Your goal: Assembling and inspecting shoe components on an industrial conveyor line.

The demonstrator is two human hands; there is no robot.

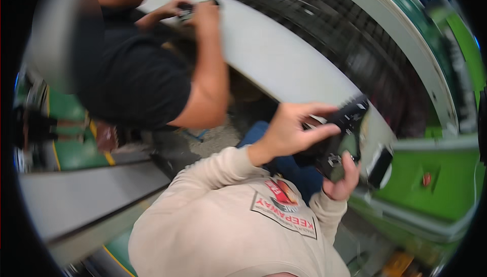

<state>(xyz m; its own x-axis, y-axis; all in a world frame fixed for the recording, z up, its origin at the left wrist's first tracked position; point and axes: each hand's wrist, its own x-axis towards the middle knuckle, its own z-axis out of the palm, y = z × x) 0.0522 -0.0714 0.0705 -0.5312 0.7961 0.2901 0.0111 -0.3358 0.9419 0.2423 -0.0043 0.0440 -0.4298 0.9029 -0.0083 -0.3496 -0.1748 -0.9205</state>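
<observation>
Before my chest I hold a dark sole-shaped piece (350, 130), tilted, mostly black with a grey-green middle and a ridged far end. My right hand (345, 178) grips its near end, thumb on the face, other fingers mostly hidden underneath. On its left edge, my left hand (297, 130) is closed, with index finger and thumb reaching onto the piece. Blur hides its fine detail. Just right of my right hand lies another black item (380, 168) with a white patch beside it.
A co-worker in a black shirt (137, 74) stands at the left, both hands on a small dark item (186, 12). A long white table (274, 43) runs beside a dark slatted conveyor (355, 33). A green machine panel (406, 170) stands right; a grey surface (96, 196) lies left.
</observation>
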